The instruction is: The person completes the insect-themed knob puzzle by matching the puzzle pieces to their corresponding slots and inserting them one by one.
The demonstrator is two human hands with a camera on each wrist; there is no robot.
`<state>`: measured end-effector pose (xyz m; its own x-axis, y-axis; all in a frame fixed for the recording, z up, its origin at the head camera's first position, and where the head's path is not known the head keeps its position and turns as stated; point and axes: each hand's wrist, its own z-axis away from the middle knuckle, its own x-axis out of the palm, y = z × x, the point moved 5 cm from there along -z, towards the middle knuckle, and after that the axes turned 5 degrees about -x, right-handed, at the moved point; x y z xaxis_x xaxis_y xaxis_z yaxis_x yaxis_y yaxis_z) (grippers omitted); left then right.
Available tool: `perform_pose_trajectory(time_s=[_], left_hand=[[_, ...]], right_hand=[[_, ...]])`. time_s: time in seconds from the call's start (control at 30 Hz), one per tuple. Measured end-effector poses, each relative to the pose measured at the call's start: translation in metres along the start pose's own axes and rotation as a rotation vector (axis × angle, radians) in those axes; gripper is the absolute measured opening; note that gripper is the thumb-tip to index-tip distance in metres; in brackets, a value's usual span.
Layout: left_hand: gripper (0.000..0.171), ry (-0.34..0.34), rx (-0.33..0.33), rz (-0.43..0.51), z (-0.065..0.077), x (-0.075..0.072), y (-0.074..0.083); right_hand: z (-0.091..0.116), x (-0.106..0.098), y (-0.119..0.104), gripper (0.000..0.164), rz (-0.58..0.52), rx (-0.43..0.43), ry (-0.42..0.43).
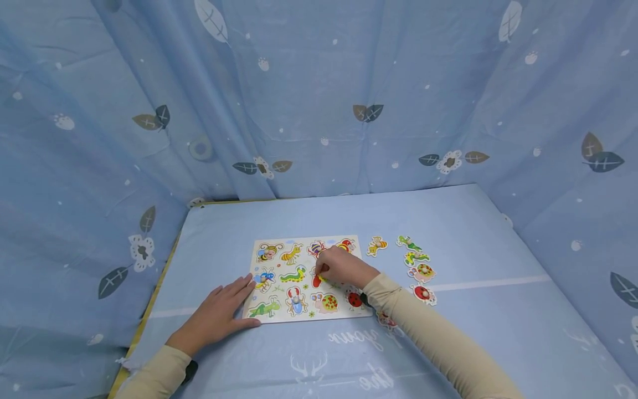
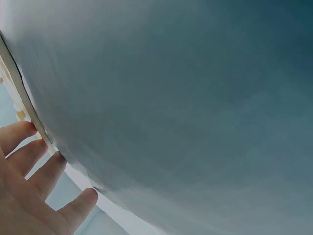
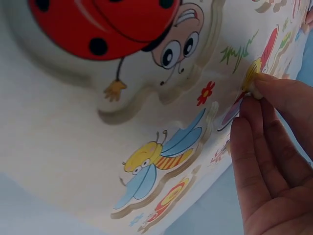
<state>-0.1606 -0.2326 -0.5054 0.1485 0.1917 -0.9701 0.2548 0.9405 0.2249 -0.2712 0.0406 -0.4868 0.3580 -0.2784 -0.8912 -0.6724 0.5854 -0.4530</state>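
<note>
I've got R hand [image 1: 346,267] pinching the knob [image 3: 256,91] of 1 butterfly piece [image 3: 269,47] on the puzzle board [image 1: 344,316]; L hand [image 1: 219,313] rests at its L edge, fingers spread. Step's prob. seating the butterfly; next move likely needs a wiggle + press. Count: 1 board, 6 loose pcs R of it on surface [image 1: 468,238]: 1 striped insect [image 1: 377,245], 1 grasshopper [image 1: 409,243], 1 caterpillar [image 1: 416,258], 1 snail [image 1: 422,272], 1 ladybug [image 1: 423,294], 1 part-hidden pc [image 1: 386,320], ID unclear.

Blue-covered table [image 1: 473,233]: puzzle board [image 1: 273,265] on it, loose bug pieces [image 1: 425,271] rightward.
</note>
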Motion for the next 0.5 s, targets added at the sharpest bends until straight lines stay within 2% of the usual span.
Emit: perform_pose_trajectory(time_s=[0.27, 0.4, 0.5], left_hand=[[0.105, -0.007, -0.008, -0.008, -0.001, 0.002, -0.001], [0.105, -0.004, -0.007, -0.005, -0.002, 0.003, -0.002], [0.105, -0.003, -0.005, -0.003, -0.002, 0.003, -0.003]], right_hand=[[0.012, -0.008, 0.010, 0.012, -0.014, 0.012, 0.011], [0.026, -0.020, 0.027, 0.012, 0.037, 0.024, 0.050], [0.039, -0.032, 0.044, 0.011, 0.035, 0.064, 0.078]])
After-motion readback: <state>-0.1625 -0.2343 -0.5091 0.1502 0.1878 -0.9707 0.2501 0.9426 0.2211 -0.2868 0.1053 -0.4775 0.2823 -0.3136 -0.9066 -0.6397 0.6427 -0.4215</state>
